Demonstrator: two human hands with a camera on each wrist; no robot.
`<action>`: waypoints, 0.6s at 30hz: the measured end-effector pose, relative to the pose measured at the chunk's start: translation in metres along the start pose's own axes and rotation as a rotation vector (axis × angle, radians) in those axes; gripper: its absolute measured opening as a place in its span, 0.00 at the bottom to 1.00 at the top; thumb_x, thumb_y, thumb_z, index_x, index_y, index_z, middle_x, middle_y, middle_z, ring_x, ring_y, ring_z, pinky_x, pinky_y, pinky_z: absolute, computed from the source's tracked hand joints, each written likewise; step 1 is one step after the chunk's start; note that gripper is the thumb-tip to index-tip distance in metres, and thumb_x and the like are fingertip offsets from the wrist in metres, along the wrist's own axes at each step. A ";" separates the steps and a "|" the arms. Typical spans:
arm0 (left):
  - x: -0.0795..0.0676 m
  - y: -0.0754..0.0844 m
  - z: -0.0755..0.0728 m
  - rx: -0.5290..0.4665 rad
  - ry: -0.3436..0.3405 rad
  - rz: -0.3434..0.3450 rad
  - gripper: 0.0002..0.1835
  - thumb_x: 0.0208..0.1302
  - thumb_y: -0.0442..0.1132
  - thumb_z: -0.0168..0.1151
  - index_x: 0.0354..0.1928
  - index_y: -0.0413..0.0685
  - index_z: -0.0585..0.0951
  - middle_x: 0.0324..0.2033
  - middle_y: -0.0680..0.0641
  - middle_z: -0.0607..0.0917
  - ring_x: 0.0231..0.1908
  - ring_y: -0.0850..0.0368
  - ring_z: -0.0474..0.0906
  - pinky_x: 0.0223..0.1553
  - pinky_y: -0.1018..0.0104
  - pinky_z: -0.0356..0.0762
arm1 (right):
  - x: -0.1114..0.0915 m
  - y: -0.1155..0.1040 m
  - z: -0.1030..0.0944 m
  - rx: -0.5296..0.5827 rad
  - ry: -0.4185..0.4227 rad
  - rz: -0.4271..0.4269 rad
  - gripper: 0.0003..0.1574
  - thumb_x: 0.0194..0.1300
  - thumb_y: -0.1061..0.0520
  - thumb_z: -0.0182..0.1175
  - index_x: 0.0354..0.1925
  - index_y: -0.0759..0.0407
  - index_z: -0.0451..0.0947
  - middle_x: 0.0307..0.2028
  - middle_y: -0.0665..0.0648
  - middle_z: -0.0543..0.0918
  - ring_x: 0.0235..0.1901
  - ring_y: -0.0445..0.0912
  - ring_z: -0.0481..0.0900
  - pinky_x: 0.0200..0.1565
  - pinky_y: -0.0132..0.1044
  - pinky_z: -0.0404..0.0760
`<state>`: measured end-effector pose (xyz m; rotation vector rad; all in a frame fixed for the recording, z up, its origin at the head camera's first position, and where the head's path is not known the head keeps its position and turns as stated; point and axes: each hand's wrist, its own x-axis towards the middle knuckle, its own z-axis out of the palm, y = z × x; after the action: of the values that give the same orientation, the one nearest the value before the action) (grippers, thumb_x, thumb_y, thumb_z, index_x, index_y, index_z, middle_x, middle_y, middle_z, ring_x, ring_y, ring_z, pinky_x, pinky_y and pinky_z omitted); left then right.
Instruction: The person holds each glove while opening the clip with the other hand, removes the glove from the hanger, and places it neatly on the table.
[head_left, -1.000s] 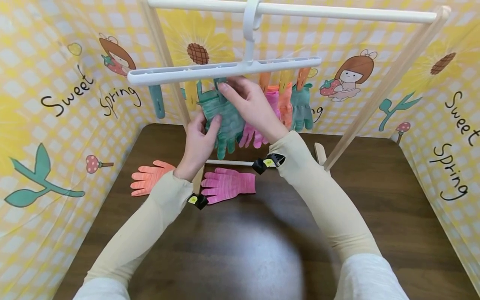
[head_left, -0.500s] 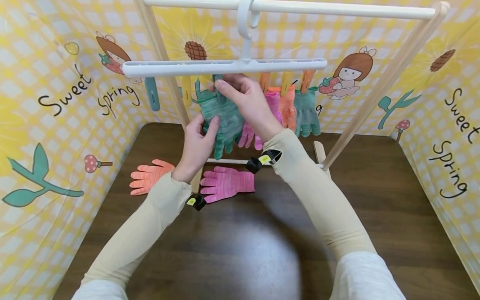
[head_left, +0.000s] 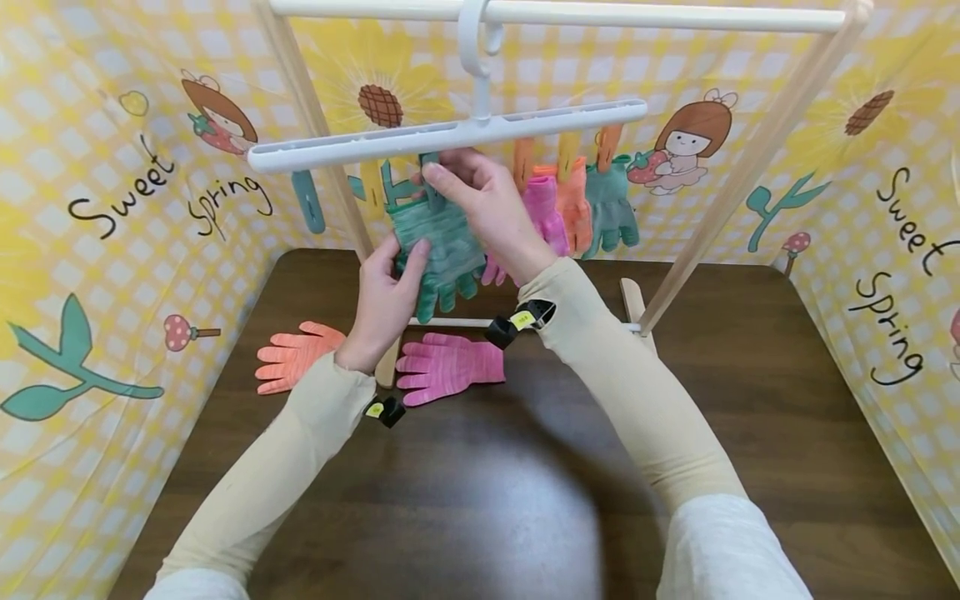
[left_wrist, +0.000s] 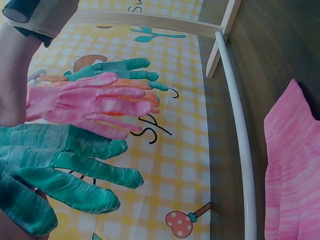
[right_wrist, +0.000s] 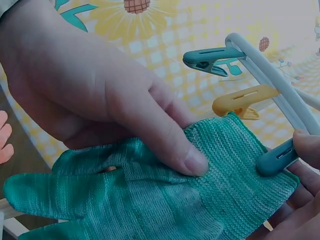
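Note:
A green knit glove (head_left: 442, 250) is held up below the left half of a white clip hanger (head_left: 360, 143). My left hand (head_left: 382, 296) pinches it by the side, thumb on the front and fingers behind. At its cuff, my right hand (head_left: 498, 204) grips the dark green clip (right_wrist: 277, 159), its thumb on the clip and other fingers behind the cuff. That clip overlaps the cuff edge in the right wrist view. Pink (left_wrist: 90, 102), orange (head_left: 573, 204) and green gloves (head_left: 611, 204) hang from clips on the hanger's right half.
A yellow clip (right_wrist: 245, 100) and a teal clip (head_left: 308, 202) hang further left without gloves. On the brown table (head_left: 480, 500) lie an orange glove (head_left: 296, 358) and a pink glove (head_left: 450, 367). The rack's wooden posts (head_left: 750, 175) and top rail (head_left: 660, 15) frame the hanger.
The hanger has rocked level and back to a tilt, its left end lower, and the gloves on its right have swung with it. Both hands keep their hold on glove and clip.

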<state>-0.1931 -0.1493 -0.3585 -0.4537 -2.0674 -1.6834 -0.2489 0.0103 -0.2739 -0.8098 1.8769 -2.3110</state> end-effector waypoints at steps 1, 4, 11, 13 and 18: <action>0.000 0.000 0.000 0.002 0.002 -0.005 0.16 0.80 0.39 0.56 0.60 0.36 0.81 0.51 0.40 0.86 0.45 0.60 0.85 0.47 0.68 0.82 | 0.000 0.000 0.000 0.008 0.000 0.002 0.16 0.78 0.62 0.58 0.57 0.70 0.77 0.44 0.59 0.88 0.49 0.53 0.84 0.56 0.35 0.77; -0.003 -0.002 -0.001 0.008 0.004 -0.024 0.16 0.79 0.39 0.57 0.59 0.35 0.81 0.50 0.40 0.86 0.44 0.60 0.85 0.46 0.68 0.82 | 0.000 0.001 0.001 0.041 0.000 0.009 0.13 0.78 0.62 0.58 0.56 0.68 0.78 0.45 0.61 0.88 0.45 0.54 0.86 0.56 0.38 0.79; -0.015 -0.009 -0.002 0.015 -0.014 -0.076 0.17 0.79 0.40 0.57 0.60 0.36 0.81 0.51 0.39 0.86 0.44 0.61 0.84 0.46 0.70 0.82 | -0.002 0.002 -0.001 0.023 -0.001 0.011 0.15 0.79 0.60 0.58 0.58 0.66 0.78 0.47 0.61 0.88 0.43 0.51 0.88 0.55 0.42 0.81; -0.019 -0.011 -0.003 0.023 -0.016 -0.085 0.16 0.79 0.40 0.57 0.59 0.36 0.81 0.50 0.39 0.87 0.43 0.61 0.84 0.45 0.71 0.82 | -0.002 0.002 -0.001 0.011 -0.002 0.011 0.15 0.79 0.59 0.58 0.58 0.65 0.78 0.49 0.64 0.87 0.43 0.50 0.88 0.53 0.43 0.81; -0.028 -0.016 -0.004 0.037 -0.024 -0.104 0.16 0.79 0.40 0.58 0.59 0.38 0.82 0.49 0.39 0.88 0.42 0.62 0.85 0.43 0.71 0.82 | -0.001 0.002 -0.001 -0.007 -0.007 0.020 0.16 0.79 0.59 0.57 0.59 0.65 0.77 0.51 0.66 0.87 0.44 0.50 0.88 0.54 0.42 0.83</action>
<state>-0.1768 -0.1563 -0.3860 -0.3624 -2.1696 -1.7025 -0.2492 0.0112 -0.2759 -0.7958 1.8822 -2.2885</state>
